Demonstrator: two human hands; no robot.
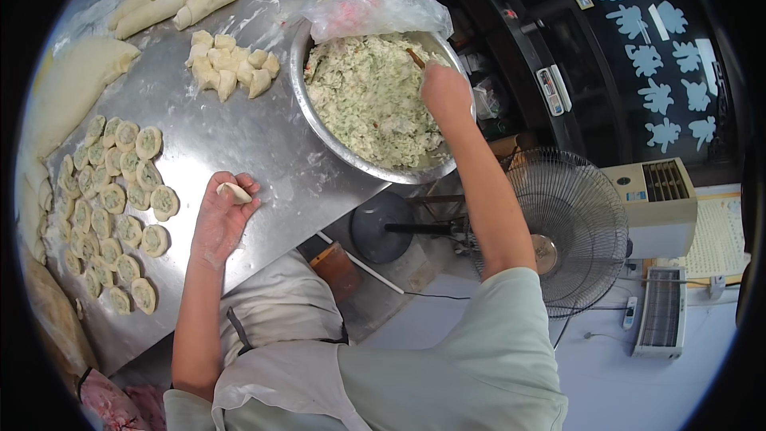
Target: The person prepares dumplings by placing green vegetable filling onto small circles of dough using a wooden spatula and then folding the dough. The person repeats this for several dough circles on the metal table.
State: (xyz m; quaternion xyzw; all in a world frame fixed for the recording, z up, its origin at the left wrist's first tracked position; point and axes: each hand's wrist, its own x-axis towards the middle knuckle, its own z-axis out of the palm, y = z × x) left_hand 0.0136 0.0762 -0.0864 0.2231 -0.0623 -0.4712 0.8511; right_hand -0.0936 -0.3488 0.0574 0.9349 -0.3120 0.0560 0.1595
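Note:
My left hand (224, 209), floury and palm up over the steel table, holds a small dough wrapper (234, 193) between thumb and fingers. My right hand (446, 93) grips a brown stick-like utensil (415, 58), its far end at the pale green chopped filling (371, 102) in a large metal bowl (320, 137). A crumpled plastic bag (377, 9) lies over the bowl's far rim. Left of my left hand, filled dough rounds (148, 176) with green filling showing on top stand in close rows. Cut dough pieces (230, 66) lie clustered left of the bowl.
Dough rolls (209, 5) and a large dough sheet (84, 84) lie at the far left of the steel table (281, 209). Beside the table's right edge stands a wire-caged fan (556, 233) with a round base (383, 227). A dark cabinet (538, 24) stands behind the bowl.

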